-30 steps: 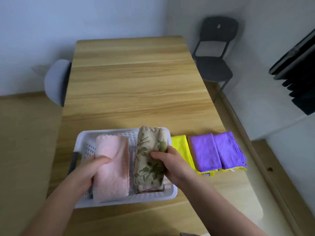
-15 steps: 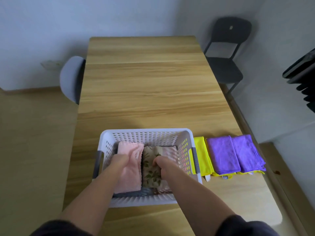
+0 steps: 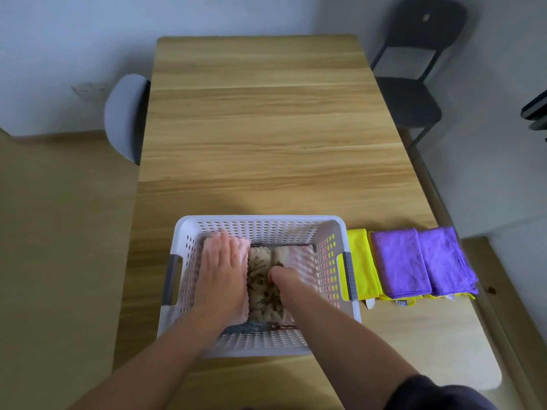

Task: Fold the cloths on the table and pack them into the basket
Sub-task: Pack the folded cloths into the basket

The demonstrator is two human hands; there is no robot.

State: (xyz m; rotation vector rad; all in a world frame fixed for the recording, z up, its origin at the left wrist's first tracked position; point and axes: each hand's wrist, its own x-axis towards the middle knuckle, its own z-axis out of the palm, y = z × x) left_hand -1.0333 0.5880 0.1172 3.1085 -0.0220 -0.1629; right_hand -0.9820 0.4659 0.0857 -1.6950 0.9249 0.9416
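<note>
A white perforated basket (image 3: 260, 224) stands at the near edge of the wooden table (image 3: 266, 128). Inside lie a folded pink cloth (image 3: 242, 247) on the left, a folded floral beige cloth (image 3: 262, 294) in the middle and a pale pink cloth (image 3: 302, 258) at the right. My left hand (image 3: 223, 270) lies flat with straight fingers on the pink cloth. My right hand (image 3: 282, 278) reaches down onto the floral cloth, fingers tucked out of sight. To the right of the basket lie a folded yellow cloth (image 3: 359, 261) and two folded purple cloths (image 3: 399, 261), (image 3: 444, 258).
A grey chair (image 3: 124, 113) stands at the table's left side and a black chair (image 3: 414, 69) at the far right. A dark object (image 3: 535, 110) pokes in at the right edge. The table's right edge runs close to the purple cloths.
Both cloths went from above the basket rim down into it. My left hand has flattened on the pink cloth, and my right hand has pushed deeper onto the floral cloth.
</note>
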